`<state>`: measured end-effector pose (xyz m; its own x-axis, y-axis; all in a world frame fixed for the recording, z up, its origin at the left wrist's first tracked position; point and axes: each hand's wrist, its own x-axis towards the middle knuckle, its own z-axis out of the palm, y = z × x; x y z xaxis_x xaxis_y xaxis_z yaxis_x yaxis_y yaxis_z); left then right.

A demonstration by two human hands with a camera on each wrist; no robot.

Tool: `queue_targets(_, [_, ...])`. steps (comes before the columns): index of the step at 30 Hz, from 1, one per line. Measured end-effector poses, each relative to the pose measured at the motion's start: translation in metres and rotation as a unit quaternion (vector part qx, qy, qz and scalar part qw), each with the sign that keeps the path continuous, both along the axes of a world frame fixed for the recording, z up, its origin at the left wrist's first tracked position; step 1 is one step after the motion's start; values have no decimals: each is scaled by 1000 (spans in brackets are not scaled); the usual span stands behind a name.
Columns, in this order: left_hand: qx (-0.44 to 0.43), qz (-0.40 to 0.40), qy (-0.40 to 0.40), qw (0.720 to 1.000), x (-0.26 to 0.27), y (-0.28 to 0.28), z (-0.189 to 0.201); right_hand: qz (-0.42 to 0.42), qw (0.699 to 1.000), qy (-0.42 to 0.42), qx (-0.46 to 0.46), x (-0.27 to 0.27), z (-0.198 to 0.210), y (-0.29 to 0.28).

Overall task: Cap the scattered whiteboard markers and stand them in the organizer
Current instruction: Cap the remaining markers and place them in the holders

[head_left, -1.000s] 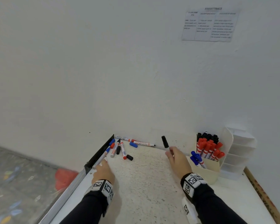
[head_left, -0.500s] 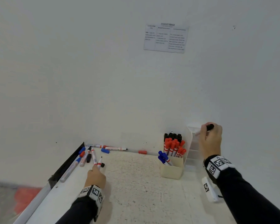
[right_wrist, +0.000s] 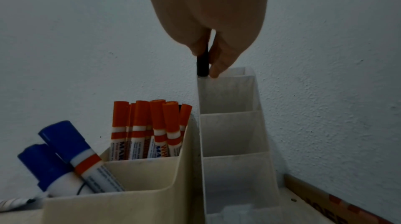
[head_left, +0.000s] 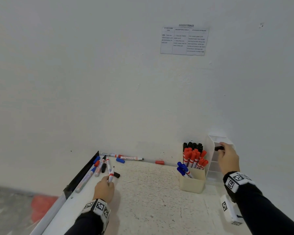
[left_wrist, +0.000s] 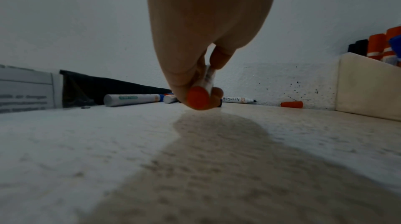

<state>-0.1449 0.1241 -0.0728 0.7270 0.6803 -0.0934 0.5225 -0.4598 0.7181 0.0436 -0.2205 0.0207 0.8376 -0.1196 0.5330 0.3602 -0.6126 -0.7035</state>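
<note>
R hand (head_left: 228, 158): pinching black-capped marker (head_left: 218, 148) betw. thumb + fingers, held over top rear compartment of white tiered section (right_wrist: 228, 133), against its L wall; marker body mostly hidden by hand.
L hand (head_left: 104, 189): pinching red-banded marker (head_left: 111, 175) near its rear end, fingers curled round barrel; uncapped dark tip pointing away toward wall, red end plug facing L wrist cam.
Organizer (head_left: 192, 184): cream, R side of table by wall. Black-capped markers (head_left: 193, 145) at back, red-capped markers (head_left: 194, 157) in middle, blue-capped markers (head_left: 182, 167) leaning in front compartment.
Loose black cap (head_left: 117, 175): on table, just beside held marker's tip.
Scattered markers (head_left: 100, 167): cluster at far L corner, some uncapped; one long uncapped marker (head_left: 131, 158) lying along wall.
Loose caps: blue cap (head_left: 120, 160) near wall, red cap (head_left: 159, 162) at wall base betw. cluster + organizer.
Table (head_left: 151, 200): white, speckled.
Wall: printed sheet (head_left: 184, 40) taped up high; text too small to read.
</note>
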Motion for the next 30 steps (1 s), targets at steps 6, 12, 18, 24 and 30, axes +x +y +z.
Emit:
queue_targets(6, [-18,29,0,999,-11,17,4,-27,1000,6,-7,-9,-1,21])
queue_targets(12, [17,28,29,999,-26,37,5,-3,986,-164,-29,-32,6,91])
queue_targets(18, [-23,12,18,999,-45,56,11,309,946,-14,-101,-58,-24,196])
queue_targets(24, [-8,11,31,999,-52,70,13,447,805,200,-335,-79,-72,266])
queue_targets(30, [-15,31,15,999,-41,77,8,407,744,229,-478,-79,-87,289])
